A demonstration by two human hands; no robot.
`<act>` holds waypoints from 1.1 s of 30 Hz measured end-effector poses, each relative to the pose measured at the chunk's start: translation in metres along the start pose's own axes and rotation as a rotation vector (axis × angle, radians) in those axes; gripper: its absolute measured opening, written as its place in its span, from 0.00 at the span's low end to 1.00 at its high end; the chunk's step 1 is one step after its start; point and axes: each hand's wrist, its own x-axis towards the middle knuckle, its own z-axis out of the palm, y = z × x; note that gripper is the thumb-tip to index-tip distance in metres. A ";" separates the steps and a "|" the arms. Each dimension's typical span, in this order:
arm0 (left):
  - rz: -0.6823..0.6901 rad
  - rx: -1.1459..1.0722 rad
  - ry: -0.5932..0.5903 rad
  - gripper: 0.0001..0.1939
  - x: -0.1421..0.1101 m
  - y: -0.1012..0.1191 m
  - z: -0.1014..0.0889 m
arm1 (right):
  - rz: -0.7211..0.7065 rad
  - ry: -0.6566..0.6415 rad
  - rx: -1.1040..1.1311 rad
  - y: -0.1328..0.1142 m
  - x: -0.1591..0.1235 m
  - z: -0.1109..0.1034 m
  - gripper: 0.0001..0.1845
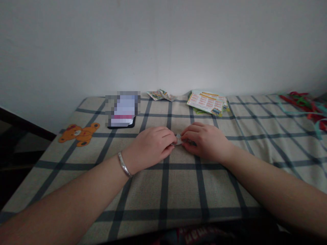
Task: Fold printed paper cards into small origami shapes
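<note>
Over the middle of the checked tablecloth, my left hand [154, 144] and my right hand [204, 141] meet almost fingertip to fingertip. Between them is a small, pale piece of folded paper [179, 139], mostly covered by the fingers. My left thumb and fingers pinch its left end, and a silver bangle [124, 164] circles that wrist. The fingers of my right hand are closed on the right end. How the paper is folded cannot be made out.
By the wall lie a stack of printed cards [207, 102] and crumpled, folded printed paper [161, 95]. A phone [122, 115] rests at the back left, near an orange bear cutout [78, 135]. Red and green ribbons [306, 105] are heaped at the far right of the tablecloth [143, 194].
</note>
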 end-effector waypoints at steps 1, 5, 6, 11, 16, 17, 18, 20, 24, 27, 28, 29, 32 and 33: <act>0.000 -0.003 0.002 0.06 0.000 0.000 0.000 | 0.008 0.000 0.002 -0.001 0.000 0.000 0.12; -0.009 0.001 0.009 0.06 0.002 -0.001 0.001 | 0.075 -0.007 -0.013 -0.004 0.002 0.001 0.11; -0.017 0.000 0.008 0.06 0.002 -0.002 0.001 | 0.088 -0.009 -0.015 -0.005 0.003 0.001 0.10; -0.031 0.004 0.018 0.07 0.001 -0.002 0.000 | 0.093 -0.010 0.024 -0.007 0.005 0.001 0.10; -0.030 0.053 0.071 0.07 0.001 -0.002 0.001 | 0.140 0.008 0.065 -0.010 0.005 0.002 0.10; -0.035 0.057 0.085 0.06 0.002 -0.002 0.001 | 0.156 0.012 0.072 -0.010 0.005 0.002 0.09; -0.043 0.055 0.100 0.06 0.002 -0.002 0.001 | 0.173 0.019 0.085 -0.010 0.005 0.003 0.09; -0.062 0.045 0.125 0.06 0.003 -0.002 0.001 | 0.204 0.051 0.128 -0.009 0.005 0.003 0.08; -0.081 0.052 0.162 0.07 0.004 -0.003 0.001 | 0.218 0.094 0.266 -0.008 0.004 0.005 0.07; -0.084 0.080 0.179 0.09 0.003 -0.001 0.000 | 0.227 0.097 0.371 -0.007 0.003 0.004 0.07; -0.083 0.091 0.178 0.09 0.002 -0.001 0.000 | 0.229 0.098 0.403 -0.007 0.003 0.004 0.07; -0.078 0.100 0.174 0.10 0.002 0.000 -0.001 | 0.227 0.096 0.437 -0.006 0.003 0.004 0.07; -0.052 0.127 0.184 0.11 0.001 0.002 -0.002 | 0.205 0.076 0.538 -0.004 0.002 0.003 0.08; -0.042 0.135 0.192 0.11 0.001 0.002 -0.002 | 0.197 0.067 0.567 -0.004 0.001 0.003 0.08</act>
